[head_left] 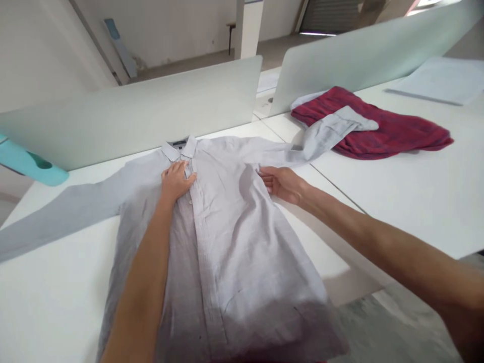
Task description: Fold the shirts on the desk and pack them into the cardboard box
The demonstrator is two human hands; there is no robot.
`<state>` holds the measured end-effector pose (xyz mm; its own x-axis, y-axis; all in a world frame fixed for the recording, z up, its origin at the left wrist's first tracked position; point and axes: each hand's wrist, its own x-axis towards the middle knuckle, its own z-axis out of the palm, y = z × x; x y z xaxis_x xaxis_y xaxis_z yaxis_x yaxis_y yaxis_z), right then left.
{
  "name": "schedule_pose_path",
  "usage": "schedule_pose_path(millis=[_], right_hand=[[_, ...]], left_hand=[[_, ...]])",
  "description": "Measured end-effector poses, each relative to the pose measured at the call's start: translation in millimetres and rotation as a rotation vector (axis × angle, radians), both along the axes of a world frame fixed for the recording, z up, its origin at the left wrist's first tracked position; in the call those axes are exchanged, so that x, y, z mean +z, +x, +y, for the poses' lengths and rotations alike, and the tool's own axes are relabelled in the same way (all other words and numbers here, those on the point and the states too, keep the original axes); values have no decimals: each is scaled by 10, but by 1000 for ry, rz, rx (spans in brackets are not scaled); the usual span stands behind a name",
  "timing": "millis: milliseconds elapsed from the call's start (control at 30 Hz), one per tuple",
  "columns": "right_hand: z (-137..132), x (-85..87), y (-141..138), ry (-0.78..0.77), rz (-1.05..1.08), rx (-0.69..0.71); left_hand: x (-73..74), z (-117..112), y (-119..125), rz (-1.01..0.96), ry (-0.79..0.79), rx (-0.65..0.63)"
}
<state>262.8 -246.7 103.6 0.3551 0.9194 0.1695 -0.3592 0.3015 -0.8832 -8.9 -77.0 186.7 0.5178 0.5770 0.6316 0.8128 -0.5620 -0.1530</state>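
A light grey button-up shirt (242, 242) lies front side up on the white table, its collar toward the divider and its sleeves stretched out to both sides. My left hand (177, 180) rests on the upper placket just below the collar, fingers laid on the cloth and thumb apart. At the underarm on the right side of the shirt, my right hand (282, 184) pinches the side edge between thumb and fingers, and folds run down from there. The right sleeve's cuff end (340, 128) lies over a red plaid garment (397, 128).
Frosted divider panels (170, 103) stand along the back of the table (49, 297). A turquoise holder (32, 159) is at the far left. White sheets (442, 78) lie at the far right. The table's front edge runs at lower right, above a grey floor (393, 327).
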Motion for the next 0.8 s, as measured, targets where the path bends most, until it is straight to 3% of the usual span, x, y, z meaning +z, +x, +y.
schedule_pose_path(millis=[233,467,800], right_hand=[[181,21,-179,46,55,-12],[257,38,-80,104,-13,-96],[295,-6,-17,110,81,-270]], left_hand=[[-21,8,-14,-4,-2,-14],[-46,14,-8,-7,1,-3],[-51,-10,6,-4,-14,30]])
